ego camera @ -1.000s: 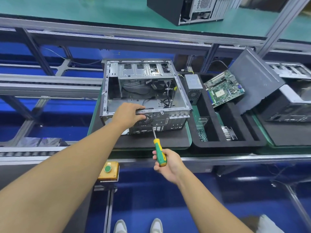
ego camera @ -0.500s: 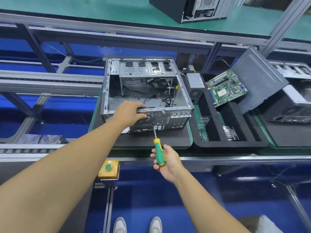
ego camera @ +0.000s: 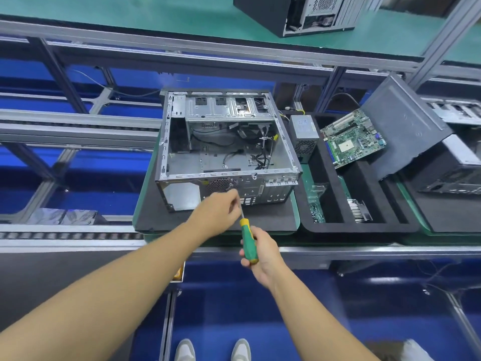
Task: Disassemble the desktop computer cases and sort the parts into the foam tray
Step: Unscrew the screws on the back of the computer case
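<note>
The right hand point(ego camera: 264, 256) grips the screwdriver point(ego camera: 248, 241) and the left hand point(ego camera: 217, 213) seems to pinch its shaft by the case point(ego camera: 223, 157) on the desk point(ego camera: 338, 250), wires still inside it; the board point(ego camera: 354, 139) and power box point(ego camera: 304, 136) already lie in the foam tray point(ego camera: 359, 227).

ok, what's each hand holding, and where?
Right hand grips the screwdriver by its green handle. Left hand has fingertips at its shaft near the tip; a pinch there cannot be told.

At the grip, two hands point(ego camera: 218, 212) point(ego camera: 263, 254) and one screwdriver point(ego camera: 248, 243) are counted; beyond it, three cases point(ego camera: 226, 152) point(ego camera: 294, 14) point(ego camera: 453, 175); to its right, one tray point(ego camera: 351, 226), one motherboard point(ego camera: 354, 138), one panel point(ego camera: 406, 126).
</note>
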Available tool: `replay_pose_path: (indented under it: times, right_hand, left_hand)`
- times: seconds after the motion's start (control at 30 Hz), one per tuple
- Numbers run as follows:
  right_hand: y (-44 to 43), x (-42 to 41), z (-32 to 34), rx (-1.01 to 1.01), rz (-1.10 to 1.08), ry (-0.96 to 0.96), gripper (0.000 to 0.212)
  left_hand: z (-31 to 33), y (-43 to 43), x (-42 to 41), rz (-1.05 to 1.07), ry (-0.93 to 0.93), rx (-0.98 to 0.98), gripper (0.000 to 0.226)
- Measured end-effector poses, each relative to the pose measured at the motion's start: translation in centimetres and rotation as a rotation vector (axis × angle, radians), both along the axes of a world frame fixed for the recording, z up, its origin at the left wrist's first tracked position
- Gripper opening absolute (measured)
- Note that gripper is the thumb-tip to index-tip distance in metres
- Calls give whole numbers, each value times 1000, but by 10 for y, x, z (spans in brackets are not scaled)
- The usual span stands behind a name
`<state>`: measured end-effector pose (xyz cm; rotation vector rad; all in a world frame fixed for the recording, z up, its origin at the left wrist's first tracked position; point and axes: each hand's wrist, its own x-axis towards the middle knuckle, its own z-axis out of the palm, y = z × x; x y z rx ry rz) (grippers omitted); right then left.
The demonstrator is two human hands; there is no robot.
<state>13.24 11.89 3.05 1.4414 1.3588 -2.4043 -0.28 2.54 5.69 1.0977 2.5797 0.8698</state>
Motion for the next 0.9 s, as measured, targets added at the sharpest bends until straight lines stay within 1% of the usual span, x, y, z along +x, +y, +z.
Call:
replay_pose_path:
  times: [0.07,0.1,0.13,0.17,0.2,0.3,0.43,0.5,0.63,0.77,0.9]
  right_hand:
    - [1,0,0,-47,0,7,27]
    - [2,0,0,-34,28,-2,27]
    - [2,1,0,-15,55,-13,26]
    - [3,2,0,6,75,-21,24]
    - [3,2,0,29,95,-24,22]
    - [4,4,-4,106,139,-6,20]
    - [6,-1,-1,91,113,36,35]
    - [7,-5,2,144,152,24,38]
    - [5,-6,4,153,161,10,28]
    - [4,-8,1,163,202,-11,19]
    - [3,-7,-1,249,228,-33,18]
  left_hand:
    - [-16,4,9,345,-486,65,14]
    - [-21,7,12,478,-732,136,17]
    - [-25,11,13,563,-939,219,19]
    - [-29,15,12,607,-1081,297,21]
    - [-32,19,10,637,-1161,369,21]
    - [-36,31,5,736,-1258,569,18]
    - [-35,45,1,802,-1313,708,8]
    - [-36,50,0,846,-1331,742,9]
    - [-39,55,0,888,-1386,799,14]
    - [-41,56,-2,913,-1384,795,19]
    - [-45,59,-4,915,-1361,773,18]
